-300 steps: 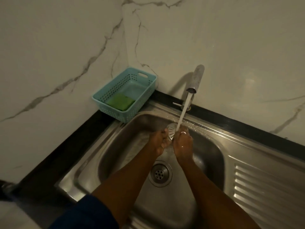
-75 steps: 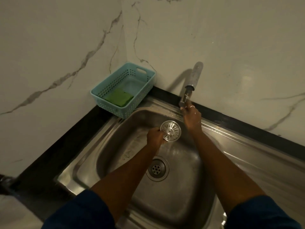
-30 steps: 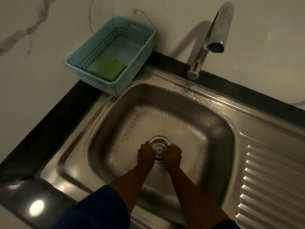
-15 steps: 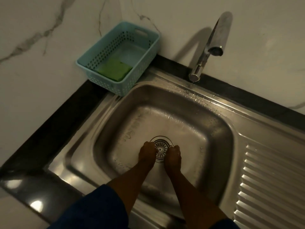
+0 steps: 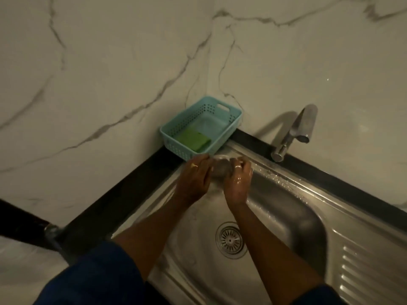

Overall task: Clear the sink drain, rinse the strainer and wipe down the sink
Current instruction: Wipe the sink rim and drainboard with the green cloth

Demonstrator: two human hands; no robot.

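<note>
The round metal strainer (image 5: pixel 230 239) sits seated in the drain at the bottom of the steel sink (image 5: pixel 286 208). Both hands are raised to the sink's back-left corner, just in front of the teal basket (image 5: pixel 229 130). My left hand (image 5: pixel 195 178) has its fingers stretched out and holds nothing. My right hand (image 5: pixel 237 182) is wet, fingers loosely curled, with nothing visible in it. A blurred grey patch of the sink corner shows between them. A green sponge (image 5: pixel 193 139) lies in the basket. The tap (image 5: pixel 295 133) is off.
Marble walls meet in a corner behind the basket. A black counter strip (image 5: pixel 123 194) runs along the sink's left and back edges. The ribbed drainboard (image 5: pixel 370 271) lies to the right. Water drops cover the sink's back rim.
Both hands have left the strainer, which now rests in the drain, and moved up to the sink's back-left corner near the basket. The view has tilted up.
</note>
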